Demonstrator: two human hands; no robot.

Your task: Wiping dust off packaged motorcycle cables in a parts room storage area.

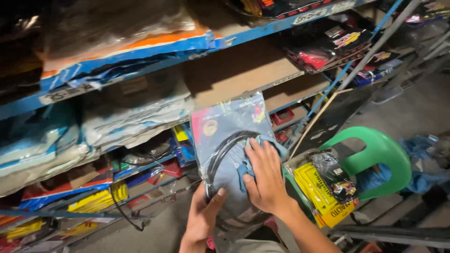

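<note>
Head view showed the left hand (202, 216) gripping the bottom of a clear packet (225, 140) holding a coiled black cable, while the right hand (266, 178) pressed a blue cloth (262, 150) flat against it. Steady support from below seemed wise — behind stood blue shelves (140, 54) and a green chair (375, 154).

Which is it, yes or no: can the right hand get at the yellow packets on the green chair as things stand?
Probably yes. The right hand lies flat on the plastic-bagged cable, gripping nothing, and the yellow packets sit uncovered just beside it.

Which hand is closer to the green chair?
Right. The right hand presses a blue cloth on the plastic packet, nearer the green chair; the left hand grips the packet's bottom, farther away.
</note>
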